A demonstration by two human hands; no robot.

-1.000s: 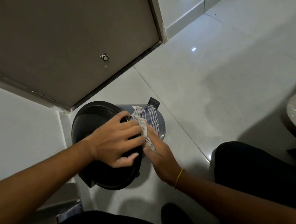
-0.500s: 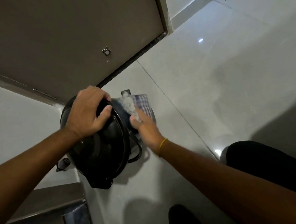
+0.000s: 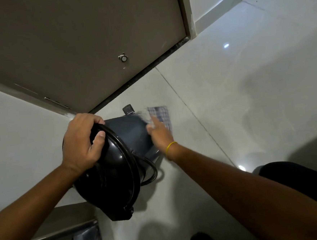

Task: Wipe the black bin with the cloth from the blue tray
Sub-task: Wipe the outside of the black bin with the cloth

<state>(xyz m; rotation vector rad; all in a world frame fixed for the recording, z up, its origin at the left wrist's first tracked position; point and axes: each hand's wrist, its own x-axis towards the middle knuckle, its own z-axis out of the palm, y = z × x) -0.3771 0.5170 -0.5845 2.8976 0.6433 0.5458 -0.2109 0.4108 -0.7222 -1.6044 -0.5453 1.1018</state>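
The black bin [image 3: 128,133] lies tilted on the pale tiled floor, with its glossy lid [image 3: 111,181] facing me and its foot pedal [image 3: 128,109] at the far end. My left hand [image 3: 81,142] grips the rim of the lid at its upper left. My right hand [image 3: 159,133], with a yellow band on the wrist, presses the blue-and-white checked cloth [image 3: 160,116] against the bin's far right side. The cloth is blurred by motion. The blue tray is not in view.
A brown door [image 3: 73,41] with a small round stopper [image 3: 123,58] stands just behind the bin. A white wall runs along the left. A dark metal ledge [image 3: 67,223] sits at the lower left. My dark-clothed knee [image 3: 299,181] is at the lower right.
The bin has tipped further toward me and my left hand has shifted from the lid's middle to its rim. My right hand has slid the cloth toward the bin's base.
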